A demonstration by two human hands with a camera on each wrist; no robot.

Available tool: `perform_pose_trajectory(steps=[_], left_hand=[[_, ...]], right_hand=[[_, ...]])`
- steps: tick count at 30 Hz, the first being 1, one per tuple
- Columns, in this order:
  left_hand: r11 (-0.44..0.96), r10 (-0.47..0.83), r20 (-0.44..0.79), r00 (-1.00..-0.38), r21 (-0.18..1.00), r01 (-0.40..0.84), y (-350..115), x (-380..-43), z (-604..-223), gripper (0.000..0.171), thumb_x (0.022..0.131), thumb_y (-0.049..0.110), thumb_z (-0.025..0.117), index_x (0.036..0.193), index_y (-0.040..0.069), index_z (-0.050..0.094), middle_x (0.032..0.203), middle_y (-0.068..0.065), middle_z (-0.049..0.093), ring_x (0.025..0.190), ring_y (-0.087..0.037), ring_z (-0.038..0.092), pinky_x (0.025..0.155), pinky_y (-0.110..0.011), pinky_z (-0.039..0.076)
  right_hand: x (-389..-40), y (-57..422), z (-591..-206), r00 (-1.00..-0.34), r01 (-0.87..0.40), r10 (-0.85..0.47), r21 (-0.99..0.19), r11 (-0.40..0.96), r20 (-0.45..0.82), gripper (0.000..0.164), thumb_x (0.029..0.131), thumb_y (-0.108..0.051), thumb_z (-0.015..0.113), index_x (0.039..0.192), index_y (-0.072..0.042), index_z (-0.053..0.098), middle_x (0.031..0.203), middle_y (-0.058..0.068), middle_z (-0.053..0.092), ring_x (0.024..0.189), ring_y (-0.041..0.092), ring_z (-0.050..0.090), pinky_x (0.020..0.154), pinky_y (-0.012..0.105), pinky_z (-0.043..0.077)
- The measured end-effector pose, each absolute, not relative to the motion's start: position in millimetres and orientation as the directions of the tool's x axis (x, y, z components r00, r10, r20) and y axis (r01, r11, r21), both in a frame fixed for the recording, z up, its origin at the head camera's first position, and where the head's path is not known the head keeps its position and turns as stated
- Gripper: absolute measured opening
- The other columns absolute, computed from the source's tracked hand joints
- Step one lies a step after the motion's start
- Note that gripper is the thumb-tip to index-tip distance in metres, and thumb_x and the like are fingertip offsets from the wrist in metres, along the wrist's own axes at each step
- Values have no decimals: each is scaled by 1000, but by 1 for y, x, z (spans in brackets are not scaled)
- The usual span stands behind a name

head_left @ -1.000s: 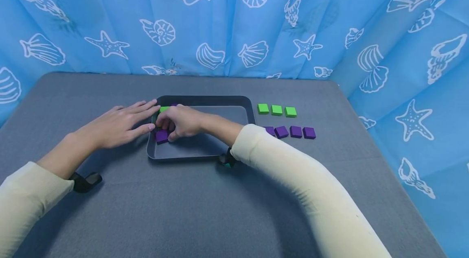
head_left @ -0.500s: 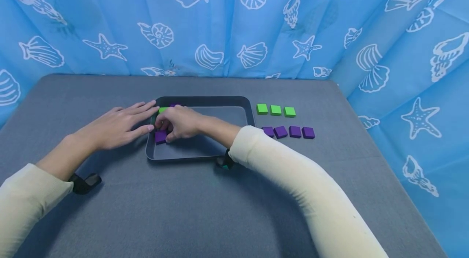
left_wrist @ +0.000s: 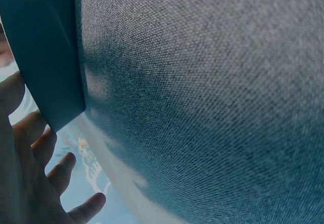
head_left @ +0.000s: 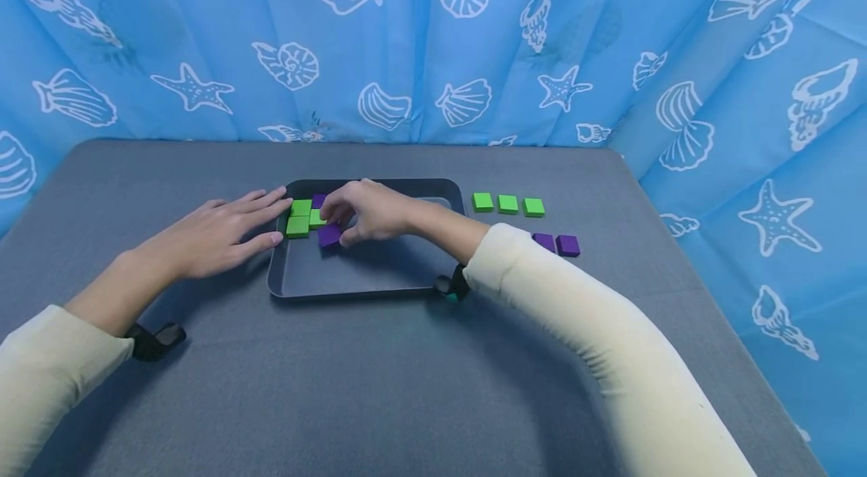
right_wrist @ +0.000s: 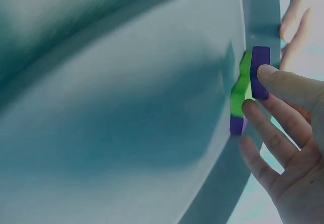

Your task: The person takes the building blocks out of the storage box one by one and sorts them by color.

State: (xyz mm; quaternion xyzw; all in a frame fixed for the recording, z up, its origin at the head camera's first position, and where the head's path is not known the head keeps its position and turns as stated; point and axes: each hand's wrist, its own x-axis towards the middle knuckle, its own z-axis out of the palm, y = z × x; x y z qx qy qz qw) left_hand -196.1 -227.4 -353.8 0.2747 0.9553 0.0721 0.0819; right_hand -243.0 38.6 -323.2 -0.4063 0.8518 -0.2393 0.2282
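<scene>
My right hand [head_left: 374, 211] is over the tray and pinches a purple square block [head_left: 330, 236] between thumb and fingers; the right wrist view shows the thumb on the block's face [right_wrist: 260, 57]. Just beside it in the tray's far left corner are three green blocks [head_left: 298, 227] and a purple block [head_left: 319, 201], partly covered by my fingers. My left hand [head_left: 226, 236] lies with straight, spread fingers at the left rim of the dark tray [head_left: 379, 289]. In the left wrist view its fingers touch the tray's outer wall [left_wrist: 45, 57].
Three green blocks [head_left: 508, 204] stand in a row right of the tray. Nearer, purple blocks [head_left: 567, 245] show past my right sleeve [head_left: 562, 304], which hides part of that row. A blue shell-print curtain [head_left: 406, 33] hangs behind the grey table [head_left: 305, 387].
My right hand has moved right with the purple block, off the tray's left side, baring green blocks there. The sleeve now covers more of the purple row. The left hand stays in place.
</scene>
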Motion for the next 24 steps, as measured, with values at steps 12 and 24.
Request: perform_pose_trajectory(steps=[12, 24], left_hand=[[832, 549, -117, -828, 172, 528, -227, -196, -352, 67, 104, 50, 42, 158, 13, 28, 163, -16, 22, 146, -45, 23, 107, -73, 22], [818, 568, -81, -819, 162, 552, -229, -196, -354, 67, 104, 49, 43, 158, 11, 29, 162, -16, 25, 145, -45, 26, 106, -71, 25]], right_hand=[[-250, 108, -303, -639, -538, -755, -616, 575, -147, 43, 86, -1, 75, 128, -1, 63, 121, 8, 68, 113, 17, 64, 102, 38, 48], [-248, 178, -292, -731, -486, -678, -636, 599, -80, 43, 84, -1, 77, 126, -1, 64, 124, 10, 68, 115, 22, 64, 101, 42, 49]])
